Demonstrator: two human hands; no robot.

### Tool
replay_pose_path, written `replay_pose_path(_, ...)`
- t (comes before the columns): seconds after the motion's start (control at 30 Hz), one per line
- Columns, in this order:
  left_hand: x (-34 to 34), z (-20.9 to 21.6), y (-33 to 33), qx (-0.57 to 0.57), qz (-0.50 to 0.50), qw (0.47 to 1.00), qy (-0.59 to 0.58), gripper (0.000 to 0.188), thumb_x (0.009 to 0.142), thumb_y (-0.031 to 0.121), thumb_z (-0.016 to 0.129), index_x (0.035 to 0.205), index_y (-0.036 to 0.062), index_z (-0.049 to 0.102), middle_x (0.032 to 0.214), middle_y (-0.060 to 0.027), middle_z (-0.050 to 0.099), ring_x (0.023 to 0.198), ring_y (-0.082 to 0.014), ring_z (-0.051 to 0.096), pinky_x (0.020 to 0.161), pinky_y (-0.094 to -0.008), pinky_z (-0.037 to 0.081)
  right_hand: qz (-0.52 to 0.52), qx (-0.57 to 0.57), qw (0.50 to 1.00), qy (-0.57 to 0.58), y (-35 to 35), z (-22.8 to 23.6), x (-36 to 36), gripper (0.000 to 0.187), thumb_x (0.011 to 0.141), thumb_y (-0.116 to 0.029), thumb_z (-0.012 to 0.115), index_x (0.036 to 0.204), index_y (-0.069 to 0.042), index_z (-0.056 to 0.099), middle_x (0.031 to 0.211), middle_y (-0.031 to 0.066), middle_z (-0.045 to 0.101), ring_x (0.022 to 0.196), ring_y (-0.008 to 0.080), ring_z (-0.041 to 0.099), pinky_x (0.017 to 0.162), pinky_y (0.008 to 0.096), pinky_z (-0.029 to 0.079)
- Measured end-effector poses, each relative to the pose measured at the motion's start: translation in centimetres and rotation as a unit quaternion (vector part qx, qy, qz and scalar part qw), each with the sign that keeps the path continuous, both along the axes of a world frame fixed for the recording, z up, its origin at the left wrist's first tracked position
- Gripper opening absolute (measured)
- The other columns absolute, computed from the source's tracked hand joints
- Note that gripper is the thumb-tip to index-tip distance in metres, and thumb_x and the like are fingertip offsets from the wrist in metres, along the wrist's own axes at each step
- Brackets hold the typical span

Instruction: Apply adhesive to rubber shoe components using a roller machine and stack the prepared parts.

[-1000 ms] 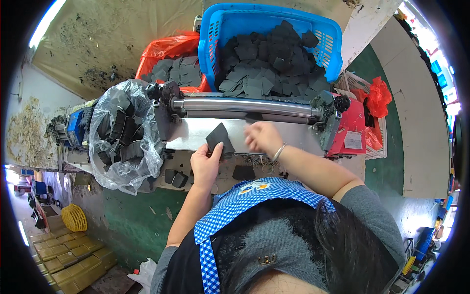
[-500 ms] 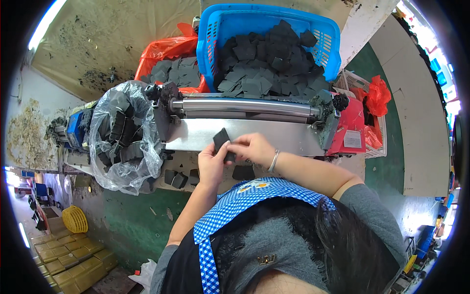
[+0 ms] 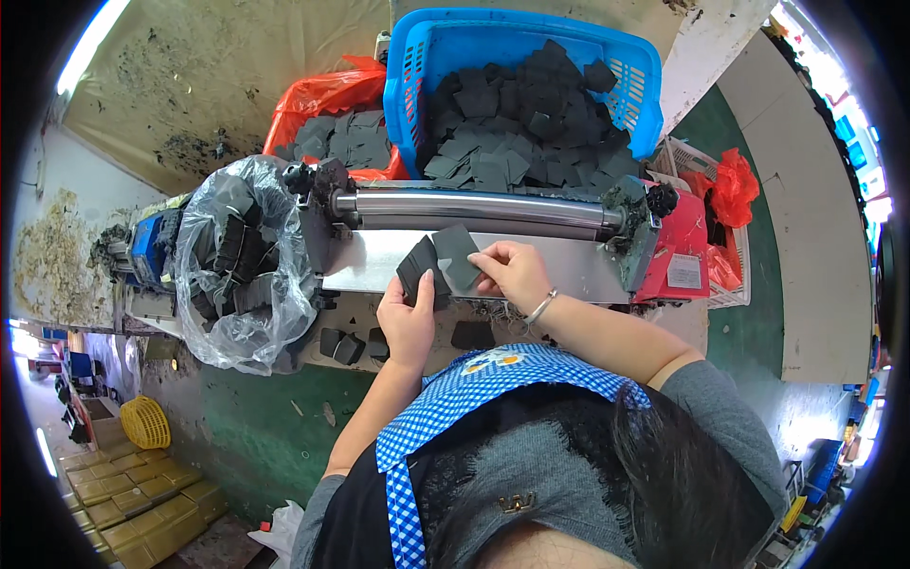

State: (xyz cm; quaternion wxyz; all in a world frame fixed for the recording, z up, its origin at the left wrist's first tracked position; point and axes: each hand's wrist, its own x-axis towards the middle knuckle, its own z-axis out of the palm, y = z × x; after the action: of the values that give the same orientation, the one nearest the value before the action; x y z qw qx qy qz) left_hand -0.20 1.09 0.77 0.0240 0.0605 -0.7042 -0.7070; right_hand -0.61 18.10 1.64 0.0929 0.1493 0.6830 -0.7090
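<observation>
Right hand [image 3: 515, 275] has backed off rightward from the stack since half a second ago, now with one grey piece [image 3: 457, 254] showing separately; left hand [image 3: 408, 318] has barely shifted. Pose, from where I stand: both forearms reach forward from the body, left one angled up and slightly right, right one coming in from the right with a bracelet [image 3: 540, 307] at the wrist. Left hand clamped on the dark stack [image 3: 422, 270], thumb on the near face, pieces tilted and a bit fanned. Right hand pinches the grey piece at its right edge, thumb against fingertips. Piece sits just beside the stack, leaning; can't tell if they touch. Both held above the metal plate [image 3: 379, 256], left of its middle, stack reaching over the front edge. Roller [image 3: 474, 203] runs along the plate's rear edge; blue basket [image 3: 531, 16] of dark pieces beyond that. Clear plastic bag [image 3: 256, 356] off the plate's left end, red housing [image 3: 675, 232] at its right end. Writing: white label [image 3: 683, 271] on the housing, print too small to read. Metal emblem [image 3: 517, 503] on the grey top, letter-like.
</observation>
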Motion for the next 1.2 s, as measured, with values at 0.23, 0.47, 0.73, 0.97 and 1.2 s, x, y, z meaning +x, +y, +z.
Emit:
replay_pose_path(0.23, 0.4, 0.4, 0.2, 0.019, -0.037, 0.998, 0.037, 0.020, 0.087, 0.013, 0.062, 0.098, -0.0036, 0.061, 0.084, -0.0033, 0.064, 0.071, -0.0058, 0.056, 0.063, -0.0208, 0.047, 0.045, 0.335, 0.887, 0.315, 0.1, 1.1, 0.7, 0.015, 0.076, -0.012, 0.070, 0.086, -0.002, 0.066, 0.071, 0.0082, 0.065, 0.061, 0.0161, 0.063, 0.054, 0.0253, 0.049)
replay_pose_path(0.47, 0.8, 0.9, 0.3, 0.205, -0.070, 0.973, -0.072, 0.015, 0.086, 0.008, 0.063, 0.098, -0.0009, 0.063, 0.088, -0.0045, 0.065, 0.077, -0.0077, 0.059, 0.071, -0.0210, 0.048, 0.101, 0.327, 0.832, 0.436, -1.4, 1.9, 1.5, 0.016, 0.076, -0.012, 0.067, 0.090, -0.003, 0.067, 0.086, 0.0120, 0.064, 0.072, 0.0259, 0.062, 0.066, 0.0346, 0.051)
replay_pose_path(0.73, 0.7, 1.2, -0.2, 0.254, -0.098, 0.956, -0.105, 0.014, 0.085, 0.006, 0.063, 0.097, -0.0008, 0.064, 0.090, -0.0054, 0.065, 0.077, -0.0085, 0.060, 0.071, -0.0224, 0.048, 0.080, 0.087, 0.977, 0.179, -1.4, 1.6, 1.6, 0.019, 0.076, -0.013, 0.071, 0.089, 0.001, 0.068, 0.087, 0.0103, 0.065, 0.074, 0.0158, 0.064, 0.066, 0.0260, 0.051)
replay_pose_path(0.97, 1.0, 0.6, -0.3, 0.225, -0.109, 0.961, -0.114, 0.017, 0.084, 0.007, 0.064, 0.098, -0.0013, 0.063, 0.091, -0.0052, 0.065, 0.076, -0.0083, 0.060, 0.071, -0.0225, 0.048, 0.065, 0.139, 0.970, 0.190, -1.8, 1.0, 1.7, 0.012, 0.076, -0.009, 0.067, 0.081, 0.001, 0.067, 0.078, 0.0100, 0.065, 0.068, 0.0168, 0.065, 0.061, 0.0270, 0.052)
replay_pose_path(1.2, 0.3, 0.2, -1.3, 0.166, -0.032, 0.985, -0.047, 0.017, 0.086, 0.005, 0.059, 0.101, -0.0034, 0.060, 0.093, -0.0060, 0.064, 0.078, -0.0104, 0.060, 0.071, -0.0236, 0.049, -0.044, -0.203, 0.957, -0.203, 0.0, -0.5, -0.4, 0.021, 0.088, -0.014, 0.049, 0.096, 0.004, 0.055, 0.081, 0.0136, 0.063, 0.067, 0.0208, 0.064, 0.058, 0.0301, 0.054)
